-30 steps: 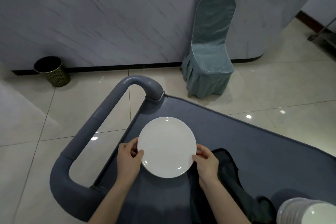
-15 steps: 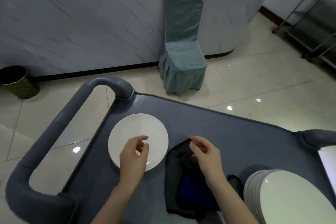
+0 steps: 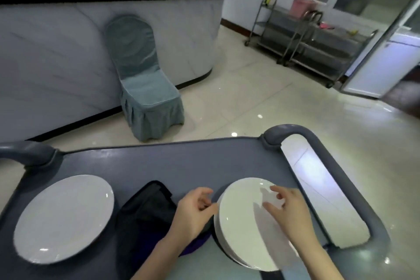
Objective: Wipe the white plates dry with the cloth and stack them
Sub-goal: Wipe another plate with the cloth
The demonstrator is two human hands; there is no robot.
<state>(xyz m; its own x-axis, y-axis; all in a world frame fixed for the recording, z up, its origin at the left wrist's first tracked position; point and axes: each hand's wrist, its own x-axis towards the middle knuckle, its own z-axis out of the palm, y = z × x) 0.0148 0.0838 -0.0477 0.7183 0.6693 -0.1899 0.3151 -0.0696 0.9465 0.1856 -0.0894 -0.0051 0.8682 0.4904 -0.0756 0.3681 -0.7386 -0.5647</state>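
A single white plate (image 3: 63,218) lies flat on the grey cart top (image 3: 159,163) at the left. A dark cloth (image 3: 147,209) lies crumpled in the middle of the cart. A stack of white plates (image 3: 241,223) stands at the right. My left hand (image 3: 193,211) hovers at the stack's left rim, fingers loosely curled, holding nothing. My right hand (image 3: 288,209) hangs over the top plate of the stack, fingers spread and relaxed, holding nothing.
Grey cart handles rise at the left (image 3: 27,154) and right (image 3: 341,188) ends. Beyond the cart stand a teal covered chair (image 3: 145,88), a marble-fronted counter (image 3: 56,63) and steel trolleys (image 3: 306,45) at the back right. Pale tiled floor surrounds the cart.
I set the plate down at the left and let go. Both hands moved right, past the cloth, to the plate stack. The view swung to the right.
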